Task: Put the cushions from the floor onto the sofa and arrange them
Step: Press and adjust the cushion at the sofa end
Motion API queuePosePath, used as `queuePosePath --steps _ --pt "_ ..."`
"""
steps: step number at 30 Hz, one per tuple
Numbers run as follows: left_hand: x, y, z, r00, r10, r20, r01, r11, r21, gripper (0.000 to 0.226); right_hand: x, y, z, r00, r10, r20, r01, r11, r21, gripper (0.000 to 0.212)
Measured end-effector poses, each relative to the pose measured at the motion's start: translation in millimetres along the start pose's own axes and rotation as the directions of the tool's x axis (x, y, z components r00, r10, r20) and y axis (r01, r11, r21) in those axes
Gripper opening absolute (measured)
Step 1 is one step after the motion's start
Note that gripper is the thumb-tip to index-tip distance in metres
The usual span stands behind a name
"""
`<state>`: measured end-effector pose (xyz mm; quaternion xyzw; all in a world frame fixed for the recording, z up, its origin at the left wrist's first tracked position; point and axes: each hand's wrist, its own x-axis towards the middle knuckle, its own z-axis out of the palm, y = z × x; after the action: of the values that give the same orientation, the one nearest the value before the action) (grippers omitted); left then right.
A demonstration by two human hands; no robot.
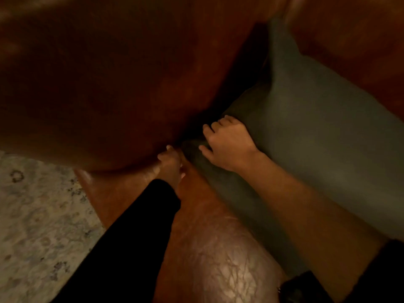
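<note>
A grey-green cushion [317, 127] lies on the brown leather sofa [207, 248], filling the right half of the view and leaning toward the sofa back. My right hand [229, 143] rests on the cushion's near-left corner with its fingers curled over the edge. A large brown cushion [105, 84] covers the upper left, blurred. My left hand [170, 165], in a black sleeve, reaches under its lower edge where it meets the sofa seat; its fingertips are hidden in the dark gap.
A pale patterned rug [37, 226] covers the floor at the lower left, beside the sofa's front edge. The sofa's brown backrest [349, 36] shows at the upper right behind the grey-green cushion.
</note>
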<state>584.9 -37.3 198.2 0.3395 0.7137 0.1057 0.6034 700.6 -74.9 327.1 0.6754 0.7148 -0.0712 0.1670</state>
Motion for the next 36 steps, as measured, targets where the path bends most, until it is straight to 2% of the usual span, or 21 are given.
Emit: queuePosePath --steps 2,4,6,8,9,13,15,17,19,22,26,28,31,34,36 --pt "0.9 3.5 -8.7 0.999 0.034 -0.007 -0.033 0.992 0.121 0.059 4.9 -8.5 -0.5 0.985 -0.001 -0.170 0.008 0.999 0.039 0.041" --pt "-15.1 12.5 -15.7 0.991 0.121 0.063 -0.133 0.963 0.235 0.061 5.7 -15.4 -5.2 0.936 -0.005 -0.351 0.033 0.997 0.074 0.029" --pt "-34.6 13.3 -24.6 0.954 0.288 0.084 -0.298 0.874 0.383 0.057 0.7 -16.2 -9.3 0.902 -0.035 -0.431 0.073 0.995 0.072 0.024" --pt "-56.8 8.3 -29.7 0.922 0.366 0.130 -0.388 0.875 0.290 0.045 -12.1 -12.0 -16.0 0.883 -0.059 -0.466 0.089 0.995 0.043 0.021" --pt "-67.8 7.6 -31.8 0.884 0.435 0.172 -0.468 0.828 0.311 0.041 -19.9 -7.9 -17.5 0.878 -0.060 -0.475 0.089 0.995 0.038 0.022" --pt "-94.1 36.1 -30.4 0.685 0.671 0.283 -0.721 0.571 0.393 0.046 -57.6 14.2 -28.3 0.880 0.022 -0.475 0.000 0.999 0.046 0.033" --pt "-107.6 58.3 -26.0 0.539 0.746 0.391 -0.834 0.410 0.369 0.058 -77.8 23.7 -33.1 0.883 0.089 -0.462 -0.080 0.996 0.040 0.036" --pt "-119.5 79.8 -20.0 0.386 0.782 0.489 -0.911 0.240 0.335 0.059 -95.8 28.1 -37.6 0.881 0.186 -0.434 -0.174 0.982 0.069 0.039" --pt "-128.8 96.8 -13.8 0.263 0.792 0.551 -0.949 0.111 0.294 0.055 -110.8 26.4 -40.5 0.858 0.305 -0.414 -0.270 0.952 0.143 0.040" --pt "-138.3 114.6 -11.3 0.106 0.792 0.601 -0.970 -0.049 0.236 0.051 -132.4 17.8 -40.3 0.765 0.525 -0.373 -0.443 0.849 0.287 0.043" --pt "-159.2 134.9 -15.3 -0.127 0.692 0.711 -0.922 -0.347 0.173 0.042 -172.5 -1.5 -30.6 0.536 0.802 -0.266 -0.645 0.592 0.483 0.042" --pt "-178.3 144.0 -6.1 -0.237 0.568 0.788 -0.889 -0.454 0.060 0.040 -193.9 -14.9 -25.1 0.420 0.888 -0.188 -0.708 0.450 0.544 0.042" --pt "-204.1 146.9 19.5 -0.406 0.307 0.861 -0.777 -0.612 -0.148 0.035 -217.2 -34.4 -14.3 0.286 0.953 -0.099 -0.770 0.290 0.568 0.043" --pt "-224.8 130.9 50.7 -0.520 0.068 0.851 -0.657 -0.668 -0.348 0.029 -233.5 -48.0 2.2 0.189 0.982 0.003 -0.789 0.150 0.596 0.042" --pt "-234.9 111.3 70.7 -0.552 -0.083 0.830 -0.590 -0.664 -0.459 0.028 -244.0 -57.9 17.8 0.156 0.984 0.084 -0.795 0.074 0.602 0.044"
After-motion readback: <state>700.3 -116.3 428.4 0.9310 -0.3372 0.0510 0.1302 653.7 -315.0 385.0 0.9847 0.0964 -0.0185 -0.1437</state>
